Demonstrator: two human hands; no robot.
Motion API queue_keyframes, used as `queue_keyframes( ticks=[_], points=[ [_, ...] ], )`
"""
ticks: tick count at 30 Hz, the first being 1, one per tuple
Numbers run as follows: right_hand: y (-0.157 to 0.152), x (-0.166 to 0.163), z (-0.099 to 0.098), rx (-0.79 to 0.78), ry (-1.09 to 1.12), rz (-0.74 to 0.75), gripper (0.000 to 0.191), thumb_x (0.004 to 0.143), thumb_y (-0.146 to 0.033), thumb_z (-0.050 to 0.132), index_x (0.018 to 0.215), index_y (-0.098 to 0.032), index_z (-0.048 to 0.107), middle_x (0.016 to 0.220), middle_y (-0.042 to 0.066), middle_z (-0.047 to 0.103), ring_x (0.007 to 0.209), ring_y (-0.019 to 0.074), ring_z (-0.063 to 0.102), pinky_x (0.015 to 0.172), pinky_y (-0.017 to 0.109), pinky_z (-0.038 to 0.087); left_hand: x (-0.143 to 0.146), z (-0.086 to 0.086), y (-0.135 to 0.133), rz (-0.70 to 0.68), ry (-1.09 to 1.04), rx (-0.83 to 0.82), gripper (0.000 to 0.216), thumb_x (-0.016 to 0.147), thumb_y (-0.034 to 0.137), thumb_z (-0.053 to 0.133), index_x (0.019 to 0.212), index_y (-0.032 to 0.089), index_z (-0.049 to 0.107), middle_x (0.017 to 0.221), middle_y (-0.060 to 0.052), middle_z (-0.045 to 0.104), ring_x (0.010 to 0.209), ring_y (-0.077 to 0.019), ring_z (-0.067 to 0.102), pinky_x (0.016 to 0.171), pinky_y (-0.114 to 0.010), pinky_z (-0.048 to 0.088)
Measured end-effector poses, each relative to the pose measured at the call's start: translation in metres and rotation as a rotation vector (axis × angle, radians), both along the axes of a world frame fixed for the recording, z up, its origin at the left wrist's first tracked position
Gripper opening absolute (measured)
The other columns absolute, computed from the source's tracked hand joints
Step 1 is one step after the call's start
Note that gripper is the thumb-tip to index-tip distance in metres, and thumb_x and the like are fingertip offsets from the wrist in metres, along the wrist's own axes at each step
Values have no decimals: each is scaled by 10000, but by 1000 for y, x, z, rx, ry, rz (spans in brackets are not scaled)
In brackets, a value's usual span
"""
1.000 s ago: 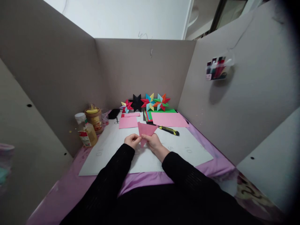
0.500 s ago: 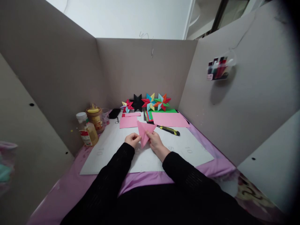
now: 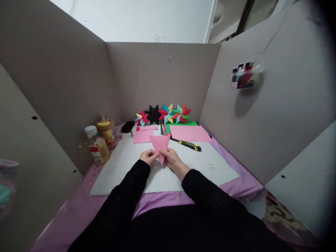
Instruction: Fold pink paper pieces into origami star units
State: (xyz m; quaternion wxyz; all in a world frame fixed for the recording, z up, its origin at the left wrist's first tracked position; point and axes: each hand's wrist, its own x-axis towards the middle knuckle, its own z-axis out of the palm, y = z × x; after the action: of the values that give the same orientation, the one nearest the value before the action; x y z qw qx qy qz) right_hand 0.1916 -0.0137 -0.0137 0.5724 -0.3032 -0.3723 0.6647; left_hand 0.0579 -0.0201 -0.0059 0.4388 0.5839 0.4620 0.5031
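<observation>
Both my hands hold a pink paper folded into a triangle [image 3: 160,145], its point down, just above the white mat [image 3: 126,164]. My left hand [image 3: 148,156] pinches its lower left edge. My right hand [image 3: 172,158] pinches its lower right edge. Fingers of both hands are closed on the paper.
Behind lie pink paper pieces [image 3: 143,136], a pink sheet [image 3: 189,133] on a coloured paper stack, and a yellow-black utility knife [image 3: 188,144]. Several folded paper stars [image 3: 164,114] stand at the back wall. Glue bottle [image 3: 96,145] and jar [image 3: 106,132] sit left. Cardboard walls enclose the desk.
The folded pink paper has been turned from tilted right to upright with its point straight down. My hands stayed in place.
</observation>
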Motion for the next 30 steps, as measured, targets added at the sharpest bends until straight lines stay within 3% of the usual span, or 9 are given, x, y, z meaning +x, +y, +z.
queue_keyframes(
  ticks=[4, 10, 18, 24, 30],
  points=[
    [-1, -2, -3, 32, -77, 39, 256, 536, -273, 760, 692, -102, 649, 608, 19, 624, 538, 102, 510, 560, 236, 366, -2, -2, 6, 71, -59, 78, 360, 583, 446, 674, 540, 147, 477, 436, 76, 405, 415, -44, 324, 415, -180, 246],
    [1, 0, -3, 15, -118, 8, 251, 542, -297, 746, 660, -108, 630, 537, -1, 582, 501, 98, 483, 526, 235, 349, 0, -5, 2, 13, 21, -16, 344, 620, 478, 630, 596, 157, 510, 405, 69, 423, 355, -56, 320, 374, -192, 233],
    [-3, -2, -3, 128, -329, 47, 208, 611, -299, 681, 608, -115, 584, 496, -26, 511, 430, 59, 392, 437, 210, 248, -5, -8, 12, 97, -1, 130, 294, 641, 398, 613, 567, 159, 459, 471, 73, 416, 456, -61, 353, 475, -195, 293],
    [-3, -1, -3, 154, -404, 25, 211, 631, -308, 647, 580, -124, 556, 470, -41, 468, 429, 60, 367, 433, 211, 241, -5, -11, 12, 15, 60, 56, 279, 652, 399, 596, 579, 166, 462, 463, 72, 419, 449, -72, 357, 478, -207, 299],
    [-6, -4, 2, 208, -416, 98, 246, 681, -335, 600, 557, -144, 508, 462, -52, 429, 421, 55, 329, 428, 212, 215, -6, -10, 14, 178, 61, 156, 275, 684, 373, 563, 560, 179, 411, 471, 78, 352, 460, -72, 341, 474, -201, 285]
  ],
)
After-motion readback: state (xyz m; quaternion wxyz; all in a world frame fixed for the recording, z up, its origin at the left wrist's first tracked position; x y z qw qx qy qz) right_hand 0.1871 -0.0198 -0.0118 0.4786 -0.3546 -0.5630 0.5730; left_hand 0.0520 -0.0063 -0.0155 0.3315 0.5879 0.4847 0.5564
